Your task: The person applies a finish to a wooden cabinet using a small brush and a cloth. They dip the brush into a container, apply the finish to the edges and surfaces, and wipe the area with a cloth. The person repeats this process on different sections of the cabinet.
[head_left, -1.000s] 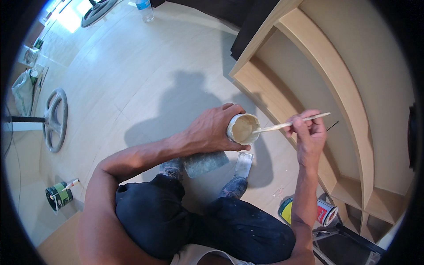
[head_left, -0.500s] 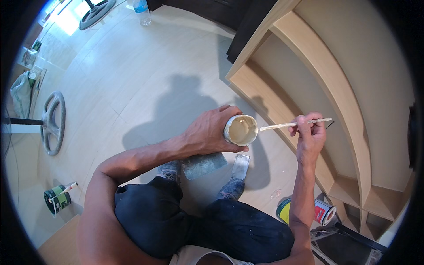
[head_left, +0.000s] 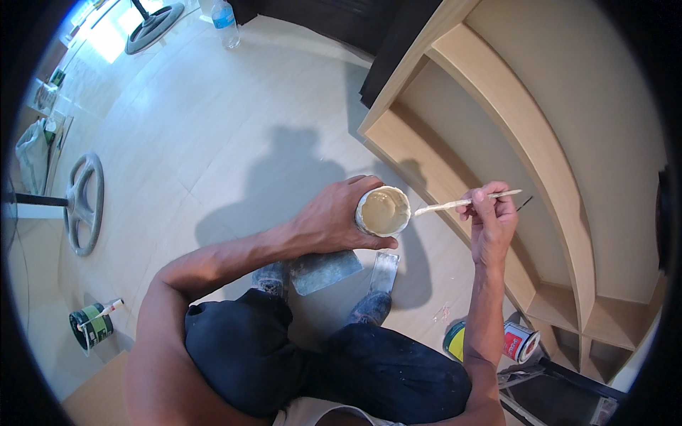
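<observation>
My left hand (head_left: 339,214) is wrapped round a small round tub (head_left: 366,228), tilted so its mouth shows. Inside lies cream-coloured paint (head_left: 382,211), and dried paint crusts the rim. In the fingers of my right hand (head_left: 490,221) is a thin, paint-smeared stick (head_left: 449,205), perhaps a slim brush. Its coated left tip is just right of the tub's rim, apart from it. My right hand is in front of the wooden shelf unit (head_left: 511,113).
Below the tub, a grey metal plate (head_left: 327,272) and a narrower one (head_left: 385,271) lie near my feet. Paint cans (head_left: 517,342) stand by my right forearm; a green can with a brush (head_left: 92,325) sits at left. A water bottle (head_left: 225,25) and grey round-based stands (head_left: 84,204) are farther off.
The tub has shifted slightly left. My right hand and the stick have moved a little left, the tip still just off the rim. Both grips look the same.
</observation>
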A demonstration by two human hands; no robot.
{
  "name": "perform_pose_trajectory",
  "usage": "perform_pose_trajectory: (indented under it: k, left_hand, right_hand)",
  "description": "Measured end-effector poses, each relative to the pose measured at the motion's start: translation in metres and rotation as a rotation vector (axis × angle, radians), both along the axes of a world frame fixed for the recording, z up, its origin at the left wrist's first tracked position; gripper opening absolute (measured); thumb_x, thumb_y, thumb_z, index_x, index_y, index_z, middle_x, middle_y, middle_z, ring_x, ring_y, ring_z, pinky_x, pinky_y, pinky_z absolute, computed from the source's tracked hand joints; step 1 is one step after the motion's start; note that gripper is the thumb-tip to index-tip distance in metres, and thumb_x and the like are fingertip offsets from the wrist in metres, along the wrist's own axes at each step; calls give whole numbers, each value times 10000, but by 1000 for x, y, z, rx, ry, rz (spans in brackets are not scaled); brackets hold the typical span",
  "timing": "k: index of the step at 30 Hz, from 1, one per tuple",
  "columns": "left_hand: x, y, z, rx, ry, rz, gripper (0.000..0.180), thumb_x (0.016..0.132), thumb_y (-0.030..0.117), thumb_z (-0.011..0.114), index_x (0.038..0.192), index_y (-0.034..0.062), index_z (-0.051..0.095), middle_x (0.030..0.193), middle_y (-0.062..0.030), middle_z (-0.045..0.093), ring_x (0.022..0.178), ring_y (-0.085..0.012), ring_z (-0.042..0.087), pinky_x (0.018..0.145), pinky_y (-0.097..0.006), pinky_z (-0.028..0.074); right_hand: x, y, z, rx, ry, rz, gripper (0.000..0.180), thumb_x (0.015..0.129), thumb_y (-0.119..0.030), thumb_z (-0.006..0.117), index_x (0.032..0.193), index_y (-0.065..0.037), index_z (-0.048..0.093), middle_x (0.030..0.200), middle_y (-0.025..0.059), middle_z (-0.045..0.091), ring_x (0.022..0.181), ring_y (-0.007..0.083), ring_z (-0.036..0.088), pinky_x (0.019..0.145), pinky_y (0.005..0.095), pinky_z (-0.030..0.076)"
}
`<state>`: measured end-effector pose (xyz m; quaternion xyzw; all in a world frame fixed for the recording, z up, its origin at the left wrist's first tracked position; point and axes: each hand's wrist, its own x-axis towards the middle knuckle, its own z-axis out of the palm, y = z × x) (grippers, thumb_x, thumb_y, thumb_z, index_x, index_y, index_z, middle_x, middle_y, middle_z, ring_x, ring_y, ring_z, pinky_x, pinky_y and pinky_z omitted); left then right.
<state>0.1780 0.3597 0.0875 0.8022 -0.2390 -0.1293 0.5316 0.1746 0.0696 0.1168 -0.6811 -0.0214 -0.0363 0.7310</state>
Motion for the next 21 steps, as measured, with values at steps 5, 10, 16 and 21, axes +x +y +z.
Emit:
perform_pose_trajectory:
  k: [5,10,16,21]
  left_hand:
    - [0,-1,3,26,-6,15,698,729,455,939,1187,18,644,1107,-166,717,1048,-341,707,936,-444,556]
    - [1,-1,5,14,36,11,692,727,437,943,1186,21,634,1098,-162,719,1040,-333,707,924,-442,557]
    - [0,-2,5,14,59,20,709,731,461,927,1195,12,634,1124,-193,702,1047,-380,694,916,-465,552]
    - [1,-2,6,33,52,16,698,730,414,945,1211,18,631,1110,-162,725,1049,-316,707,939,-428,556]
  right_hand:
    - [0,9,3,30,65,59,218,977,-65,711,1112,-57,541,935,164,735,819,201,733,671,290,563]
    - [6,1,1,30,30,49,293,966,-44,710,1167,-57,497,963,201,742,826,211,735,683,302,581]
    - [2,14,2,51,95,95,301,963,-26,712,1152,-71,483,974,203,748,840,214,740,715,314,605]
    - [8,3,6,34,39,66,297,962,-33,723,1136,-75,485,975,199,751,853,215,751,712,307,608]
